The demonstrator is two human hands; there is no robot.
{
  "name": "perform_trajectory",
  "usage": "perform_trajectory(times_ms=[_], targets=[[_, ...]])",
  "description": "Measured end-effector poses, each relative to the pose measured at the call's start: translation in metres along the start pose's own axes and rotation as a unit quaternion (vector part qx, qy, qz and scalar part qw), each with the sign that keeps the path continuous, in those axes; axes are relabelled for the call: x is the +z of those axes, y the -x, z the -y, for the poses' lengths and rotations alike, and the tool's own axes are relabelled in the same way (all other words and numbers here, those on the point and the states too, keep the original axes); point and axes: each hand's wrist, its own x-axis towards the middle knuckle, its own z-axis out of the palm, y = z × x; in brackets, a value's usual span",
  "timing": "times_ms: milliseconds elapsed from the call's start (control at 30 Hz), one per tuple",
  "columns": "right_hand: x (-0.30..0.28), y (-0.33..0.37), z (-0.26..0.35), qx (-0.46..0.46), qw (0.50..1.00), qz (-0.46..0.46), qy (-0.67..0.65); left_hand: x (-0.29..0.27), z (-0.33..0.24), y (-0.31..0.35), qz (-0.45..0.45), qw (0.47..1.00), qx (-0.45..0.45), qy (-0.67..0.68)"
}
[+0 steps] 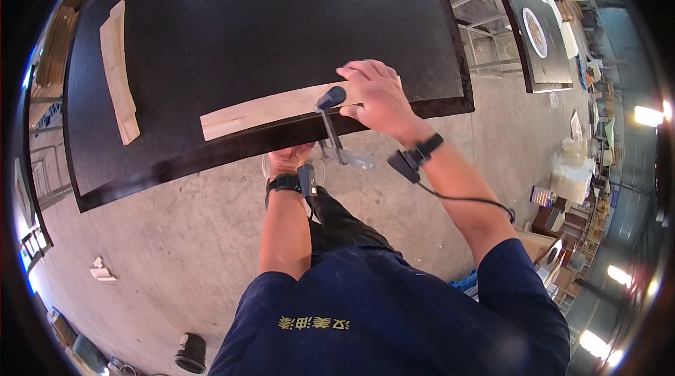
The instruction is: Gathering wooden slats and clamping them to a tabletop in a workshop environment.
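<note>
Right hand [380,98]: fingers apart
Table planks [253,110]: three, one under them
Clamp [330,99]: one, beside them
Left hand [288,156]: can't tell about fingers

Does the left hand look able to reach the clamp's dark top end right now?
Probably not directly: the left hand is partly hidden beneath the near edge of the table, which seems to stand between it and the clamp's dark top end.
</note>
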Motion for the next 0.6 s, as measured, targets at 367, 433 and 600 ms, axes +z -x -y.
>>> perform_trajectory(times_ms=[367, 433, 600], targets=[[0.028, 0.076, 0.085, 0.184, 0.926, 0.032, -0.328, 0.010, 0.003, -0.003, -0.020, 1.000, 0.008, -0.017], [0.038, 0.076, 0.096, 0.179, 0.933, -0.006, -0.312, 0.007, 0.002, -0.002, -0.040, 0.999, 0.015, -0.012], [0.048, 0.064, 0.098, 0.169, 0.946, -0.082, -0.263, 0.029, 0.005, 0.006, 0.063, 0.994, -0.004, -0.086]])
